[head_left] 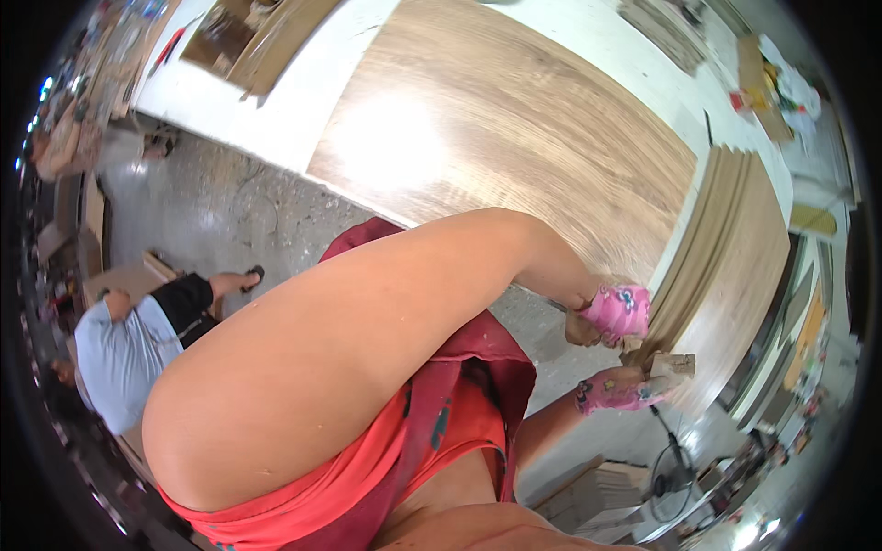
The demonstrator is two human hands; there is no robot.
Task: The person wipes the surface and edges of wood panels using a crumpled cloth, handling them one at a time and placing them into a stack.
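My left hand [614, 314], in a pink patterned glove with bare fingers, is curled at the near end of a stack of long brown strips [707, 243]. What its fingers hold, if anything, is hidden. Just below it, my right hand [623, 390] wears a matching glove and grips a small flat wooden block [673, 365] beside the strips' ends. A large wood-grain panel [514, 119] lies flat on the white table [276, 119], left of the strips. Another wood-grain board [749, 285] sits at the strips' right side.
A cardboard box [248, 46] and a red-handled tool [168, 48] are at the table's far left. Grey-brown pieces [663, 32] lie at the back right. A black fan [672, 473] stands low on the right. Another person [133, 344] is on the left, across the concrete floor [220, 197].
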